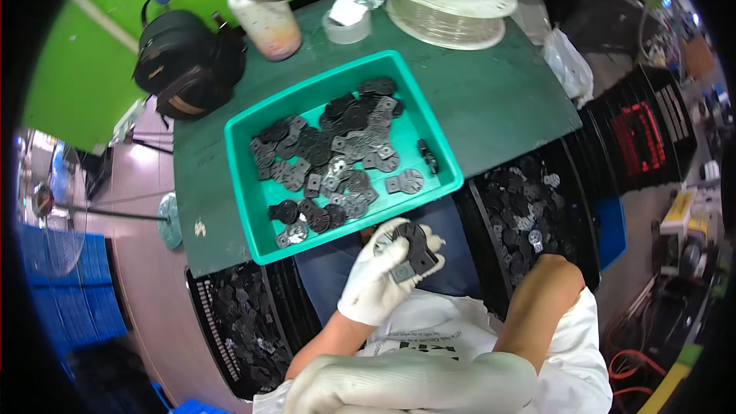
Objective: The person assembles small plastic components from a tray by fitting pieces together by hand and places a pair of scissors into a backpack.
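My left hand (387,268), in a white glove, is closed around several dark flat parts (414,251) just in front of the tray. My right forearm (540,307) bends back toward the camera. Close below the lens lies my right hand (414,385), white-gloved and large in view; its fingertips and anything in them cannot be made out. A teal tray (346,248) stands on the green table (498,100), with many black and grey parts (337,142) spread in it.
Black crates with similar parts flank my lap, at the left (245,322) and right (521,211). Along the table's back stand a black bag (184,61), a bottle (264,19), a tape roll (346,29) and a large spool (452,4). A plastic bag (567,65) hangs at right.
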Available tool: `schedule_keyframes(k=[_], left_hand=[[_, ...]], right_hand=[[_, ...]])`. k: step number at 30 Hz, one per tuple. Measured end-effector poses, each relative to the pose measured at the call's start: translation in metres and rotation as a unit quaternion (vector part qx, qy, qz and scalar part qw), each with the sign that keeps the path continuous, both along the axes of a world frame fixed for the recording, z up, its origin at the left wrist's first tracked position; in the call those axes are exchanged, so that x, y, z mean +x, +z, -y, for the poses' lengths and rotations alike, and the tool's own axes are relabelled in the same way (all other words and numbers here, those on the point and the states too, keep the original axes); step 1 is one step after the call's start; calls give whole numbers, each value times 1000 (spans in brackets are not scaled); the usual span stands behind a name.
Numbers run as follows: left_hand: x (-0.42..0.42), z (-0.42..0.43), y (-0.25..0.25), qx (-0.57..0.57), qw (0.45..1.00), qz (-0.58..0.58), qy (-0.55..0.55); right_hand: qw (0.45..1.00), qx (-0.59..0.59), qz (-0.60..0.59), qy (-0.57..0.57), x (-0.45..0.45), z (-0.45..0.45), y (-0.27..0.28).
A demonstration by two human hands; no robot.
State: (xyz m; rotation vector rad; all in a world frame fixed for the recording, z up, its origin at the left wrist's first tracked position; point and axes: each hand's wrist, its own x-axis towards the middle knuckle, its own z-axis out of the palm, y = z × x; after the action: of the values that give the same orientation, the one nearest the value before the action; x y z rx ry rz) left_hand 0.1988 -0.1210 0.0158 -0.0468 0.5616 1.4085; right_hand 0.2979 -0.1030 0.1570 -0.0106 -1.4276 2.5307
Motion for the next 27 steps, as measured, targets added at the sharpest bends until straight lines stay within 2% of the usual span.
schedule_keyframes(k=[4,7,9,10,12,13,14,15,16,17,18,19,20,21,23,24,25,27], left_hand=[[26,3,-11,-36,999,17,-35],[38,1,-12,-56,997,-5,-50],[44,-2,-14,-70,995,-23,-63],[46,-2,-19,-72,995,-37,-59],[53,-1,-34,-47,997,-46,-46],[55,-1,-48,-22,999,-22,-33],[56,3,-56,-21,998,-10,-50],[58,4,-58,-52,997,-41,-33],[60,4,-60,-84,994,-74,-15],[65,4,-61,-116,987,-110,4],[72,-2,-58,-106,987,-124,-1],[75,-2,-64,-92,985,-145,-17],[80,-2,-72,-97,980,-168,-37],[86,-1,-81,-102,975,-191,-56],[100,-1,-103,-84,966,-216,-113],[108,-2,-110,-84,963,-227,-122],[113,-5,-111,-75,954,-253,-144],[118,-12,-105,-135,940,-247,-191]], right_hand=[[999,-18,-38,0,7,-15,3],[999,-1,9,47,20,-27,12],[979,-147,78,113,24,-27,12],[979,-153,83,102,24,-24,0],[999,26,15,-39,27,-11,-33],[960,113,33,-252,38,-27,-23],[881,285,-32,-376,33,-38,-63],[809,400,40,-429,45,-48,-89],[747,440,144,-478,61,-52,-113],[662,521,247,-479,73,-49,-146],[681,437,310,-499,83,-40,-169],[730,358,347,-468,96,-28,-196],[802,238,364,-409,108,-24,-204],[798,234,369,-415,116,-18,-212],[761,221,468,-392,129,-8,-228],[742,218,479,-417,134,-6,-239],[738,218,485,-414,143,-11,-243],[696,251,439,-510,166,-20,-280]])
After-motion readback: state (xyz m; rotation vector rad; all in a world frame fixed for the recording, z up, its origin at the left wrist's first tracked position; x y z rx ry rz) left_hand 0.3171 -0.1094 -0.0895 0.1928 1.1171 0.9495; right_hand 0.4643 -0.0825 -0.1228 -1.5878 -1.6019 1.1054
